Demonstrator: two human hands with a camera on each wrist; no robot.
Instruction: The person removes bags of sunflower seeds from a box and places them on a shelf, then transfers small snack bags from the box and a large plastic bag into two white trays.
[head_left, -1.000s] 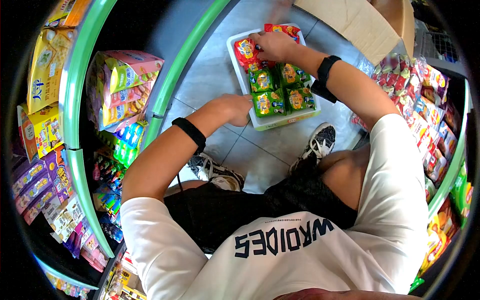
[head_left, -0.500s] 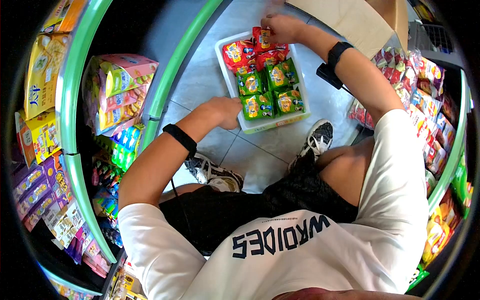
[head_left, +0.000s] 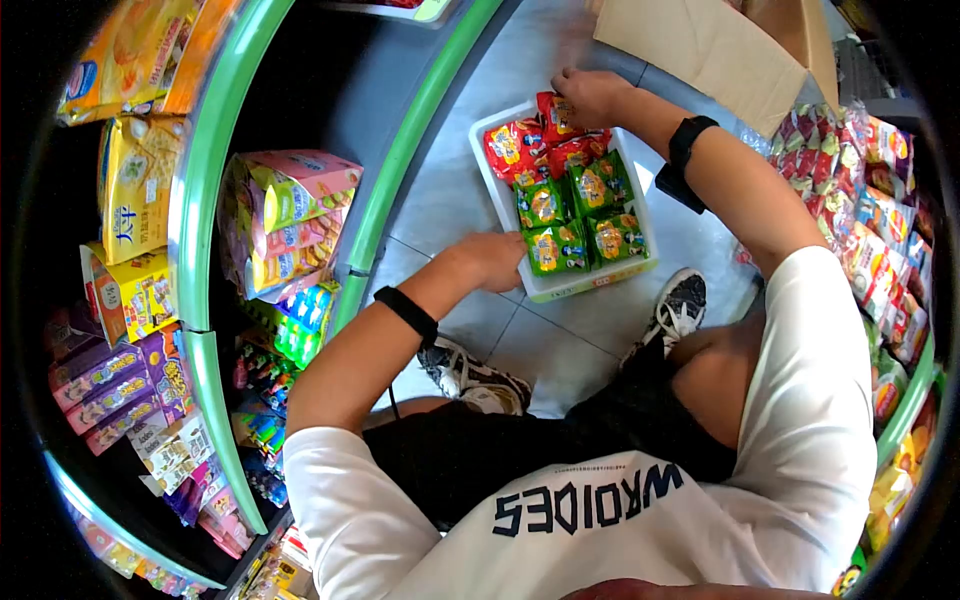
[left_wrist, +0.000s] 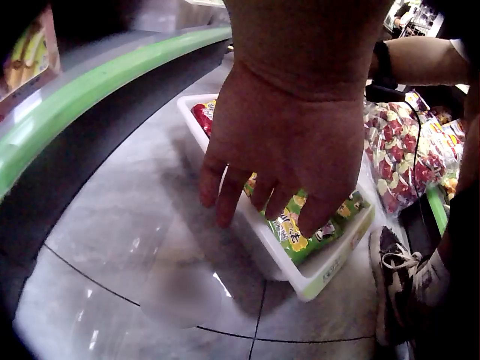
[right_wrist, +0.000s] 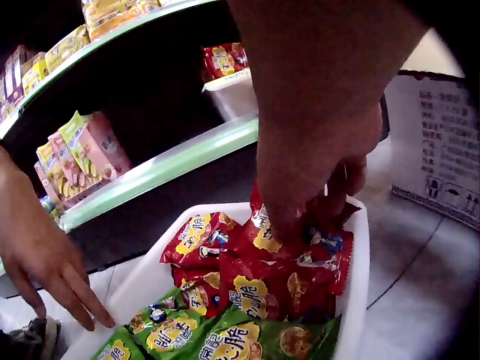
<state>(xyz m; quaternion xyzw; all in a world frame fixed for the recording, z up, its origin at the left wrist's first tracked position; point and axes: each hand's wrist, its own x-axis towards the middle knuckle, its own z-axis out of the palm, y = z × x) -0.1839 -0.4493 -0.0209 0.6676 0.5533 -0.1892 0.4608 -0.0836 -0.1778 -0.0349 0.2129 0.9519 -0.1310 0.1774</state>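
Observation:
A white tray [head_left: 592, 283] of snack packets stands on the tiled floor between the person's feet. Green packets [head_left: 556, 248] fill its near half, and red packets [head_left: 514, 145] lie in the far half. At the far end, the right hand [head_left: 595, 100] pinches a red snack packet [right_wrist: 262, 232] from above, with fingers bent onto it. The left hand [head_left: 490, 262] is at the tray's left rim near the front corner; its fingers [right_wrist: 71, 292] look straight and loosely spread in the right wrist view. From the left wrist, that hand hides much of the tray.
A green-edged shelf [head_left: 420, 130] with snacks curves along the left. An open cardboard box [head_left: 700, 50] stands at the far right. Bagged snacks [head_left: 815, 150] line the right side. Behind the tray, another white tray [right_wrist: 232, 94] with red packets sits on the shelf.
The right hand has moved from over the middle of the red packets to the tray's far right corner, bringing a red packet upright there. The left hand stays beside the tray's left rim.

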